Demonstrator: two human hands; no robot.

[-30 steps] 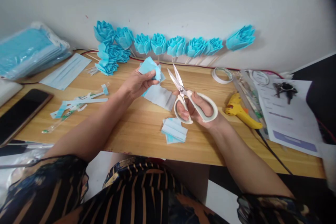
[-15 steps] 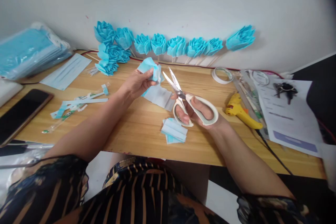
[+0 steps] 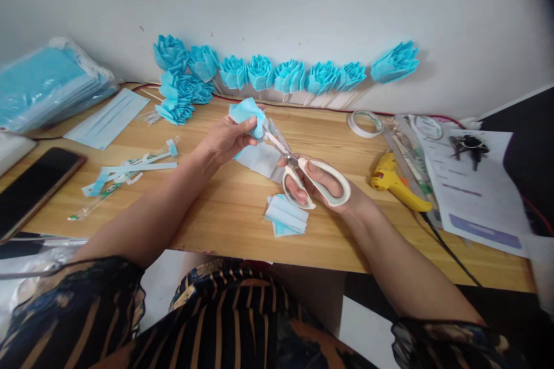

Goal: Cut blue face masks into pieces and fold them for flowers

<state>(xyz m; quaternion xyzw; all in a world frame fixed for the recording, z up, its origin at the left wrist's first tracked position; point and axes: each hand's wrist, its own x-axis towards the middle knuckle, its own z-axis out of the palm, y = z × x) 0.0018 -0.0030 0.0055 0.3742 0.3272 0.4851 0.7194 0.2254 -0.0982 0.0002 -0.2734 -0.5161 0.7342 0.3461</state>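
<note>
Pinched between the thumb and fingers of my left hand [image 3: 234, 137] is a folded piece of blue mask fabric [image 3: 250, 113]. My right hand [image 3: 314, 179] holds white-handled scissors [image 3: 326, 180], with thumb and fingers through the loops. The blade tips reach the right edge of the folded fabric; whether they are cutting into it I cannot tell. Under both hands lies a larger pale blue piece of mask fabric [image 3: 262, 162], partly covered. Nearer the table's front edge rests a small stack of cut, pleated pieces [image 3: 286, 215].
Blue fabric flowers [image 3: 289, 76] on sticks line the wall. On the left are packed masks [image 3: 52, 81], a flat mask sheet [image 3: 108, 118], scraps [image 3: 125, 170] and a phone [image 3: 38, 184]. Tape [image 3: 366, 124], a yellow glue gun [image 3: 400, 185], papers [image 3: 480, 202] and keys [image 3: 470, 147] occupy the right.
The scissors have moved left and their blades have closed partly, bringing the tips to the folded fabric. My left hand has stayed nearly still, keeping hold of it.
</note>
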